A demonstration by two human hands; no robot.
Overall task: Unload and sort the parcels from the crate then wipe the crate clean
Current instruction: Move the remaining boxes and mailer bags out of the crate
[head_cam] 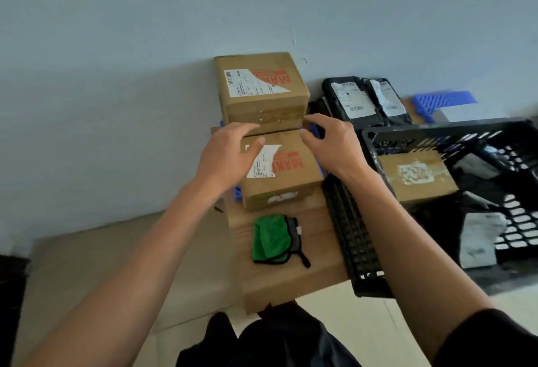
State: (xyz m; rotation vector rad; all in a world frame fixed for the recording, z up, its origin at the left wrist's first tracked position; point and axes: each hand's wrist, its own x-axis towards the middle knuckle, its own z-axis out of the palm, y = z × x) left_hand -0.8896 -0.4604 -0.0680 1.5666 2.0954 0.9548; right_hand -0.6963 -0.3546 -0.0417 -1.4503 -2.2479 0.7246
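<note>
Pale wall backs a wooden tabletop [291,285]. Left hand [225,160] and right hand [332,145], fingers loosely spread, rest on the near carton [286,174], grasping nothing. Advise squaring it against the rear carton [262,90]. Both show partial red lettering, "MAK". Crate [369,221], right, holds another box [416,174].

A blue plastic rack [442,100] (partly hidden) lies by the wall [145,46].
</note>
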